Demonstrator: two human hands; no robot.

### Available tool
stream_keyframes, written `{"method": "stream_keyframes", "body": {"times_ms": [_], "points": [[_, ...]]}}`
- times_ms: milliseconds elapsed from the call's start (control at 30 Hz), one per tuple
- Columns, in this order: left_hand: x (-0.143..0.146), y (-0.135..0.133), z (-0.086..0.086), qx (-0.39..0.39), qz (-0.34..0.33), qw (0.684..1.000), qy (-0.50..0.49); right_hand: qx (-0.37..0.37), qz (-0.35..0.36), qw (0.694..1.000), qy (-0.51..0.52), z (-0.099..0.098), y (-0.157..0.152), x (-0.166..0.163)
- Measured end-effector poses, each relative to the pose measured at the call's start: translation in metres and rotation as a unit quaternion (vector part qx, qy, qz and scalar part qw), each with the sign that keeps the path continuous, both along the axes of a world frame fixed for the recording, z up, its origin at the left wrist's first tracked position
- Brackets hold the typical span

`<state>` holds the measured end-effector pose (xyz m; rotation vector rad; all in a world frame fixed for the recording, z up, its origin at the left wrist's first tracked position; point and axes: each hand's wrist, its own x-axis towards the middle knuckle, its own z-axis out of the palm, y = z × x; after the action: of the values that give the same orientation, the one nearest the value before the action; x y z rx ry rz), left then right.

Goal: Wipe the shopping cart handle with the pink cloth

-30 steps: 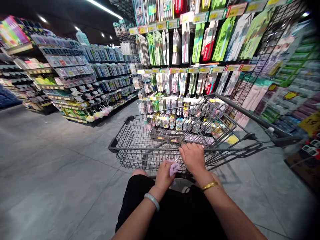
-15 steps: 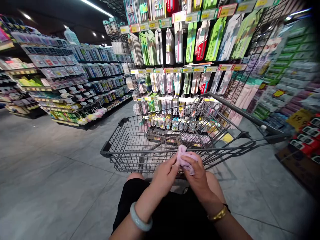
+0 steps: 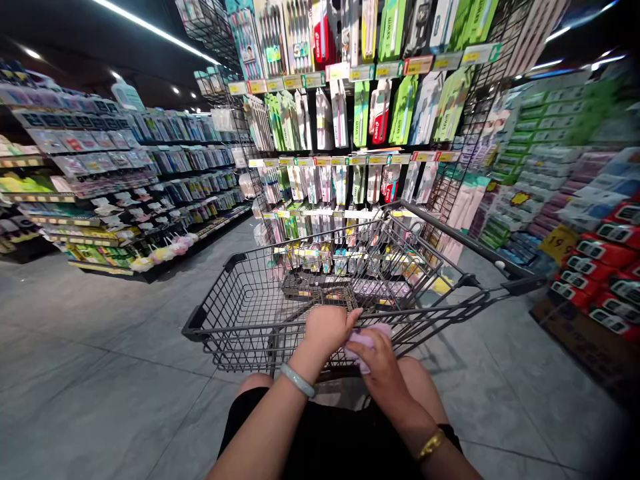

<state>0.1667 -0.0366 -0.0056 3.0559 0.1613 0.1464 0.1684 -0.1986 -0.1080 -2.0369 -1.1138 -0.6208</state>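
Note:
Both of my hands meet over the near edge of a dark wire shopping cart [image 3: 220,313]. A small crumpled pale purple cloth or tissue [image 3: 367,339] sits between them. My left hand [image 3: 327,329], with a pale green bangle on the wrist, curls over the cloth from the left. My right hand [image 3: 377,363], with a gold bracelet on the wrist, pinches the cloth from below and the right. The cart's basket looks bare of goods, and its handle [image 3: 480,247] runs off to the right.
A rack of hanging toothbrush packs [image 3: 350,133] stands right behind the cart. Shelves of boxed goods [image 3: 575,200] line the right side, and long shelves [image 3: 125,180] run along the left. Grey tiled floor [image 3: 100,373] spreads to the left. My black clothing fills the bottom.
A second ago my left hand alone held the cloth and my right hand lay on the cart's edge. Now both hands grip the cloth. The view has tilted up a little.

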Motion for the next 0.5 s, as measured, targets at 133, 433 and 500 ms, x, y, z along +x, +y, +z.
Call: {"method": "stream_keyframes", "body": {"times_ms": [133,433,500], "points": [[-0.002,0.001,0.003,0.007,0.004,1.000,-0.004,0.024,-0.067,0.995,-0.067,0.006,-0.014,0.019],[-0.007,0.004,0.009,0.007,-0.012,1.000,0.010,0.030,-0.081,0.995,-0.047,0.013,-0.028,0.011],[-0.009,0.003,0.008,0.010,-0.012,1.000,0.004,0.056,-0.122,0.989,-0.064,0.030,-0.034,0.014]]}}
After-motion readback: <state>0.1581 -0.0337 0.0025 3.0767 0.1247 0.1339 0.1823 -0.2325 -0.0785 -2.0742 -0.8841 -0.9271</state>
